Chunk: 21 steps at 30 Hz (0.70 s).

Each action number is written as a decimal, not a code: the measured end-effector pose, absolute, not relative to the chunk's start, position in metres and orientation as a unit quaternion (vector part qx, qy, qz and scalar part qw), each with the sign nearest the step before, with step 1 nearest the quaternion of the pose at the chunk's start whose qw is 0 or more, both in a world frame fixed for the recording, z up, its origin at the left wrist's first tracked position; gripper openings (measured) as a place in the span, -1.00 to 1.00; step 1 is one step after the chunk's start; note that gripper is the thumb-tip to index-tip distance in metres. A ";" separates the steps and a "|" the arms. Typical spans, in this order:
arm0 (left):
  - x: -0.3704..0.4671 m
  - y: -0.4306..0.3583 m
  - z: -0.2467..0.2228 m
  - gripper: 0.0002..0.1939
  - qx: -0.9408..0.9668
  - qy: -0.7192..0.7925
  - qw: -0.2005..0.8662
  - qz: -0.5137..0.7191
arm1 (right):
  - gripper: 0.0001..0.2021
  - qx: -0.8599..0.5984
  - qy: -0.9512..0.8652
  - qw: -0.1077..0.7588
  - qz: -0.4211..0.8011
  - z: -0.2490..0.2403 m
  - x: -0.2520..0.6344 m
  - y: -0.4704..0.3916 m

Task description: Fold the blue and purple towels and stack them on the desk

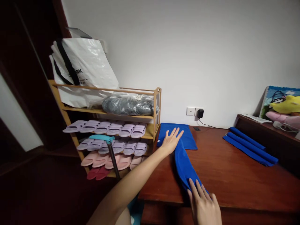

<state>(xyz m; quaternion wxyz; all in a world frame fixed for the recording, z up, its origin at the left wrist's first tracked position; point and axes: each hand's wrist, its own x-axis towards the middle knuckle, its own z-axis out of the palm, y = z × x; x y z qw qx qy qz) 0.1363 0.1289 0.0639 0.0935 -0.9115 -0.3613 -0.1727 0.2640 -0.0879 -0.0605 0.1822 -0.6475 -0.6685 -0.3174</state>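
Note:
My left hand lies palm down with its fingers spread, at the far end of a narrow folded blue cloth. That hand also reaches over a flat blue cloth square with a small white tag, lying by the wall. At the near end of the folded cloth, close to the table's front edge, my right hand rests with its fingers stretched along the fabric. Its thumb is hard to make out. Several blue cloths, folded into strips, lie together on the right side of the table.
The brown wooden table stands against the wall. To the left, a wooden shoe rack holds several slippers and a white bag. A teal-topped handle rises before it. A black plug trails a cord along the table's back.

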 end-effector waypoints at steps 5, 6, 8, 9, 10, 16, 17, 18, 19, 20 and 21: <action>0.104 0.095 0.044 -0.30 -0.901 -0.394 0.028 -0.181 | -0.55 -0.716 -0.623 0.314 -0.026 -0.031 0.278 -0.085; 0.095 0.083 0.040 -0.37 -0.907 -0.379 0.013 -0.182 | -0.53 -0.709 -0.602 0.365 0.047 -0.027 0.284 -0.082; 0.080 0.059 0.037 -0.46 -0.912 -0.358 -0.026 -0.197 | -0.51 -0.669 -0.538 0.472 0.199 -0.022 0.295 -0.076; 0.075 0.047 0.037 -0.48 -0.911 -0.354 -0.051 -0.204 | -0.51 -0.644 -0.495 0.517 0.271 -0.022 0.300 -0.073; 0.073 0.036 0.038 -0.48 -0.909 -0.352 -0.082 -0.206 | -0.51 -0.617 -0.448 0.550 0.339 -0.023 0.304 -0.071; 0.085 -0.003 0.047 -0.37 -0.928 -0.266 -0.200 -0.165 | -0.48 -0.524 -0.320 0.579 0.537 -0.032 0.310 -0.074; 0.088 -0.008 0.047 -0.37 -0.935 -0.247 -0.195 -0.165 | -0.49 -0.531 -0.340 0.568 0.529 -0.034 0.310 -0.076; 0.090 -0.012 0.045 -0.37 -0.940 -0.229 -0.185 -0.170 | -0.51 -0.545 -0.371 0.554 0.508 -0.035 0.309 -0.076; 0.092 -0.016 0.043 -0.39 -0.945 -0.214 -0.172 -0.178 | -0.53 -0.562 -0.410 0.539 0.474 -0.038 0.309 -0.077; 0.093 -0.020 0.040 -0.45 -0.949 -0.199 -0.159 -0.187 | -0.55 -0.583 -0.454 0.521 0.427 -0.041 0.309 -0.077; 0.093 -0.023 0.036 -0.53 -0.953 -0.181 -0.146 -0.195 | -0.56 -0.606 -0.495 0.502 0.368 -0.044 0.309 -0.077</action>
